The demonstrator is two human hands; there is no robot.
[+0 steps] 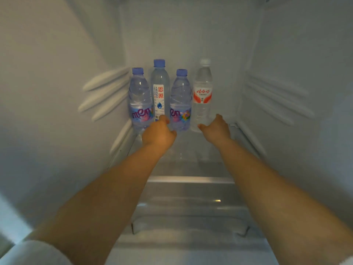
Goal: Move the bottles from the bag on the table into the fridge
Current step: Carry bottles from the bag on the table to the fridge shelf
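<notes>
bottles [170, 96] upright at fridge [191, 35] back | left hand [158, 133], right hand [215, 129] just before them

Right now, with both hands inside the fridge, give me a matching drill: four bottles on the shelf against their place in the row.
Things:
1. red-label bottle with white cap
2. tall white-label bottle with blue cap
3. short bottle beside the left wall
4. short bottle between the two tall ones

Places:
A. far left
B. far right, by the right hand
C. third from left
D. second from left, behind the left hand

Pairs: 1-B, 2-D, 3-A, 4-C
</notes>
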